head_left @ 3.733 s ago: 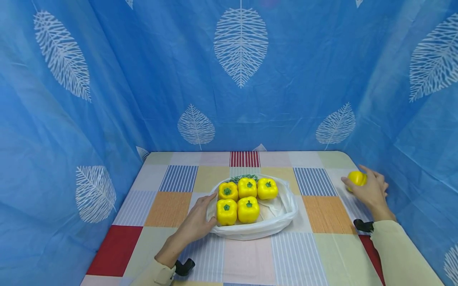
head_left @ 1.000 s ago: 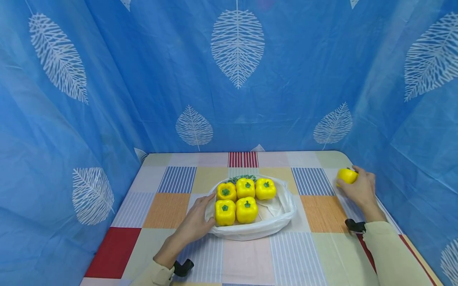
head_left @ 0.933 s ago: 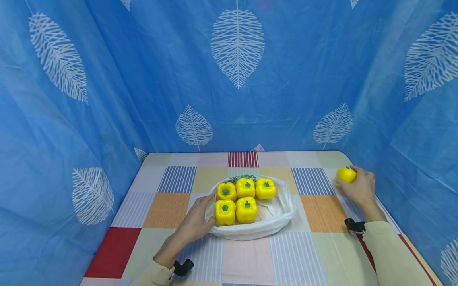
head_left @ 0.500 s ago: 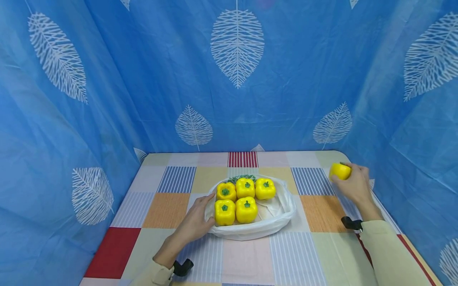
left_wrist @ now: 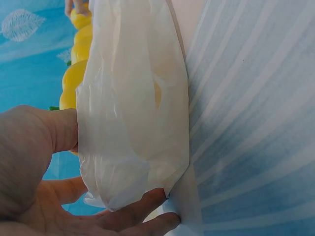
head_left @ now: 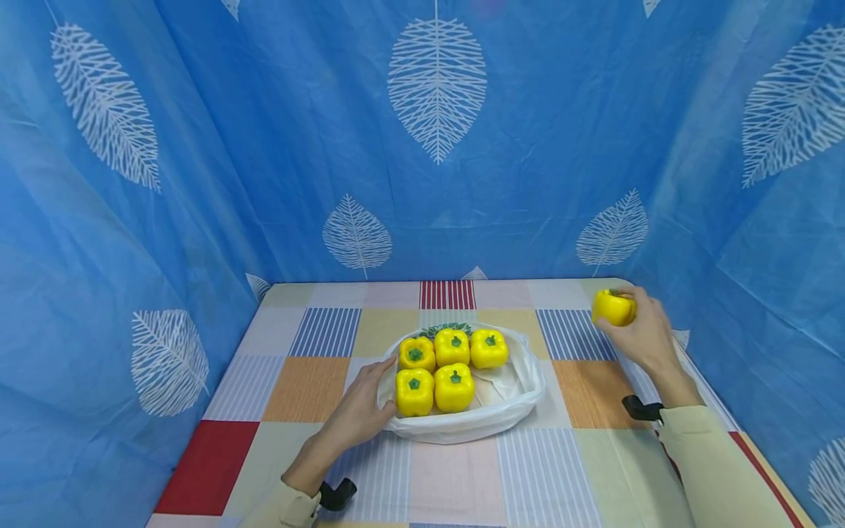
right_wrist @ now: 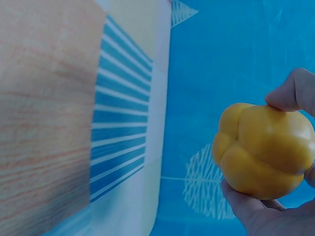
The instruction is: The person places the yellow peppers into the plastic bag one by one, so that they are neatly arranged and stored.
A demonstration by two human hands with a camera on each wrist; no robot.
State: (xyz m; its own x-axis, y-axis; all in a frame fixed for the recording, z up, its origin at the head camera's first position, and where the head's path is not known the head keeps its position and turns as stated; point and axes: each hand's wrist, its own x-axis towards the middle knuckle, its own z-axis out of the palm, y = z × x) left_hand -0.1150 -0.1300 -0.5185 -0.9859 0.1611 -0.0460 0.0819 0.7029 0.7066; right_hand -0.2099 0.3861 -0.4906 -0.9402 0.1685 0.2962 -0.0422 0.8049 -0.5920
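Note:
In the head view, a white plastic bag (head_left: 485, 424) lies with its mouth spread wide in the middle of the table. Several yellow bell peppers (head_left: 454, 389) with green stems stand in two rows on its left side. My left hand (head_left: 359, 411) holds the bag's left end; the left wrist view has the thumb (left_wrist: 64, 130) at the rim and the fingers around the outside. Over the table's far right, my right hand (head_left: 640, 330) grips another yellow bell pepper (head_left: 612, 308) between thumb and fingers. In the right wrist view that pepper's lobed bottom (right_wrist: 263, 150) faces the camera.
A patchwork-print tablecloth (head_left: 455, 477) covers the table. Blue curtains (head_left: 528, 147) with white leaf prints close in the back and both sides, the right one close to my right arm. Within the bag, bare white plastic (head_left: 508, 381) shows right of the peppers.
My right hand has lifted the bell pepper from the table's right edge and carried it leftward and away from me. The left hand, the bag and the peppers in it stay put.

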